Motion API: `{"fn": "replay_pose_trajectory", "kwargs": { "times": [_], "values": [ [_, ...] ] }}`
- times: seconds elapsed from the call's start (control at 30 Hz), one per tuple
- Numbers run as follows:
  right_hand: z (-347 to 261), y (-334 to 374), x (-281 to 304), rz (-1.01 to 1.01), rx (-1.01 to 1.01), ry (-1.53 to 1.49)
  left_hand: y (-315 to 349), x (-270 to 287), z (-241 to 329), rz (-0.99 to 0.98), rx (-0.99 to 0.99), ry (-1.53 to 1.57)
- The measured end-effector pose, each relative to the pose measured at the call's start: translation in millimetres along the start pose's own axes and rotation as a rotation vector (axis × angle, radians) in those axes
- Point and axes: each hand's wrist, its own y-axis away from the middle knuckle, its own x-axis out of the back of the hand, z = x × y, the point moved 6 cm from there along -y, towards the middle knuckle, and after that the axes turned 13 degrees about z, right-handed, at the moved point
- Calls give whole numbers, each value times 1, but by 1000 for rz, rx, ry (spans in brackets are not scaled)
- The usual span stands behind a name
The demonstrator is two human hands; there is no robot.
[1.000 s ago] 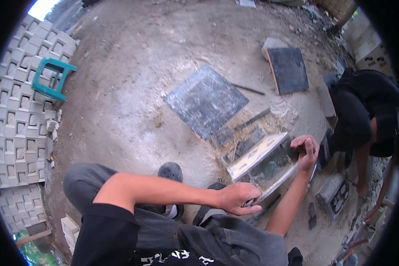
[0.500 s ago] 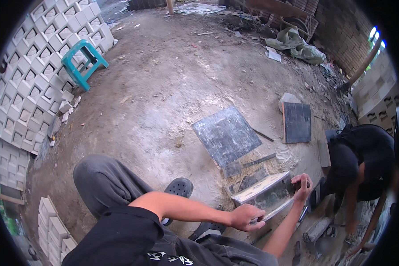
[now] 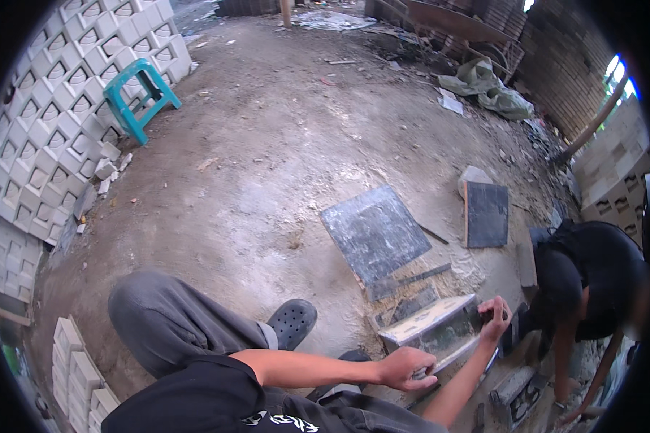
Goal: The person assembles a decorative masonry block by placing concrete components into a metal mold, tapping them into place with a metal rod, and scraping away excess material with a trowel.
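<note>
- Left hand (image 3: pixel 408 369), fingers curled, by the left end of the trough-shaped mould (image 3: pixel 427 319).
- Right hand (image 3: pixel 495 321) curled by its right end; I can't tell what either pinches.

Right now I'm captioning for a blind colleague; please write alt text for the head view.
A person's left hand and right hand are at opposite ends of an open box on dusty ground. A co-worker bends at right; a teal stool stands by stacked pale blocks at left.
</note>
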Motion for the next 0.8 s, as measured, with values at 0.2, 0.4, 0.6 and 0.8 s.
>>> {"fn": "replay_pose_trajectory", "kwargs": {
  "times": [0.2,0.4,0.6,0.8],
  "values": [
    [2,2,1,6,24,36,2,1,0,-8,-20,4],
    [-6,4,-4,13,68,71,3,-4,-5,19,-17,-17],
    [-4,8,-8,11,54,53,6,-2,-4,9,-5,-45],
    [-8,0,4,-109,-60,-29,2,7,14,169,-48,8]
  ]
}}
